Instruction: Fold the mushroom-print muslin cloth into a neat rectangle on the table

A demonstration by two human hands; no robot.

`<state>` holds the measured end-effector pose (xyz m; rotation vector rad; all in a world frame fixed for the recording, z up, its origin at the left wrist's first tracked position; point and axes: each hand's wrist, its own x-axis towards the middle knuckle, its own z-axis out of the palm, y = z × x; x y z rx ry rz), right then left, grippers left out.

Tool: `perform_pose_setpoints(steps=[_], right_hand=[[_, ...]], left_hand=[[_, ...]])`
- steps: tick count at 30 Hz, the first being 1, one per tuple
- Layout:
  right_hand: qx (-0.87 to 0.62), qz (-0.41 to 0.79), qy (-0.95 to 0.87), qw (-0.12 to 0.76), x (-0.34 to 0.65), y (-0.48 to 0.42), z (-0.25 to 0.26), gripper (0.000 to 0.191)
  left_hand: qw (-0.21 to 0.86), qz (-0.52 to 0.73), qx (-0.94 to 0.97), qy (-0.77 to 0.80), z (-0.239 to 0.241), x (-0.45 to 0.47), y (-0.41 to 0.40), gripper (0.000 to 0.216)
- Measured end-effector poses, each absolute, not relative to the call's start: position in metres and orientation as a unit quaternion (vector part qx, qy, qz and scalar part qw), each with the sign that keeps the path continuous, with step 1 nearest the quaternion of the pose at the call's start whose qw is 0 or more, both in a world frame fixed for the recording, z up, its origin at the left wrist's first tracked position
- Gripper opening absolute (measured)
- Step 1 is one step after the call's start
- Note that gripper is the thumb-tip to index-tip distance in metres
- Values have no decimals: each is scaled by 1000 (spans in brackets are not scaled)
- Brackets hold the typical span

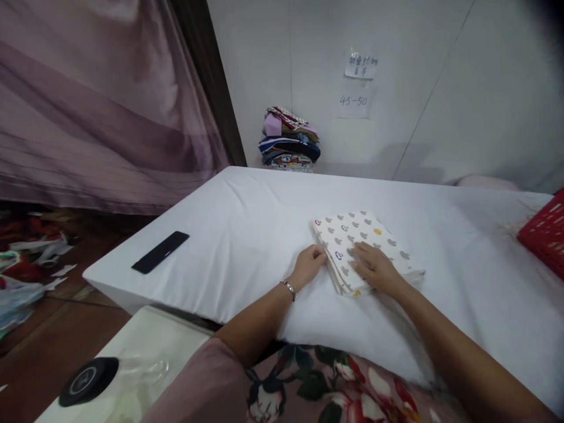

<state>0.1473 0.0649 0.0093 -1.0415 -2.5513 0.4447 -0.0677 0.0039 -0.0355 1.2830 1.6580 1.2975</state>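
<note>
A folded white cloth (365,226) printed with grey, yellow, red and purple mouse-head shapes lies on the white-covered table (247,235) in front of me. My right hand (374,267) rests flat on its top, fingers stretched out over the print. At the cloth's left edge is my left hand (309,262), its fingers curled and pinched against the layered side. A silvery bracelet (289,289) circles my left wrist. The layers show along the cloth's left and front edges.
A black phone-like slab (161,252) lies at the table's left. Folded clothes (289,141) are stacked by the wall behind. A red basket (546,235) stands at the right edge. At lower left, a white surface (163,335) carries a black round-topped object (88,380). A pink curtain (101,100) hangs at left.
</note>
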Motion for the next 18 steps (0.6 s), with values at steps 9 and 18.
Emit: perform_pose_setpoints(steps=[9, 18], right_hand=[[-232, 171, -915, 281, 149, 21, 6, 36], [-216, 178, -914, 293, 155, 21, 5, 28]], left_hand=[[326, 490, 521, 618, -31, -64, -3, 11], [327, 479, 543, 607, -23, -63, -6, 24]])
